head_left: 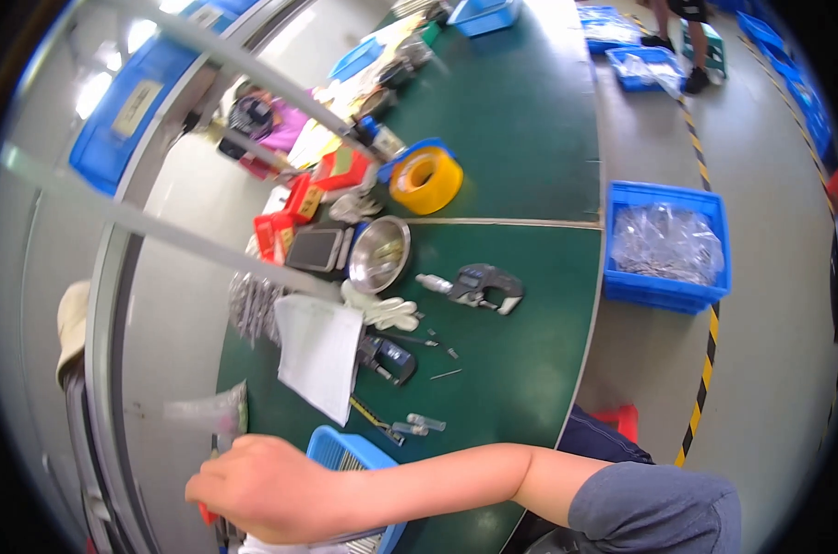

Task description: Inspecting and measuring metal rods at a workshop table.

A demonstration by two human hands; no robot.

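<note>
My right hand (267,489) reaches in from the lower right, back of the hand up, its fingers curled down. Something red (208,513) shows beneath the fingertips; I cannot make out whether it is held. Under my wrist lies a light-blue basket (325,445) with thin metal rods in it, partly covered by my forearm. White material (285,547) shows at the lower edge, too cut off to name. Beyond the basket are small clear tubes (425,422), a sheet of paper (319,355) and a digital micrometer (389,360). My left hand is out of sight.
On the green table (530,388) are another micrometer (484,288), a steel bowl (379,256), white gloves (382,307), yellow tape (426,180) and red bins (301,198). A metal frame (211,254) crosses the left. A blue crate (668,291) stands on the floor; people are farther off.
</note>
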